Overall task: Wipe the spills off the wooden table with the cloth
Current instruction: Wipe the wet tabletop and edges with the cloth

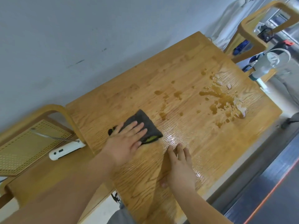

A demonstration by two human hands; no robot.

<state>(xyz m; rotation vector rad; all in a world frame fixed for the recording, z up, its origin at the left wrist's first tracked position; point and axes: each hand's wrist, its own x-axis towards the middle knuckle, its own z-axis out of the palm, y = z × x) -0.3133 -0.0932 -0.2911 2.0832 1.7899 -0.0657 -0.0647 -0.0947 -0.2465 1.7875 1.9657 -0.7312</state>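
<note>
1. Chair (34, 118), far left: wooden frame, perforated seat, drawn up beside the table. A white handheld device (65, 151) lies on it; what it is cannot be made out. Not part of the job.
2. Left hand (124, 141): flat, fingers spread, palm pressing down on the cloth; it pins the cloth rather than gripping it.
3. Cloth (146, 125): dark grey with a green edge, folded, lying on the table near its left end, well apart from the main spill.
4. Right hand (179, 165): open, empty, fingers resting on the table just beside the cloth, apparently bracing.
5. Table (186, 50): wooden, with a wet sheen around the right hand.
6. Spills (224, 101): brown puddles and droplets, pale bits among them, toward the right end; smaller drops lie between them and the cloth.
7. Handling note: keep the palm flat and the pressure even; sweep rightward in overlapping passes, taking the small drops first. Gather the puddle inward, away from the table's edge, and refold to a dry face once the cloth is soaked.
</note>
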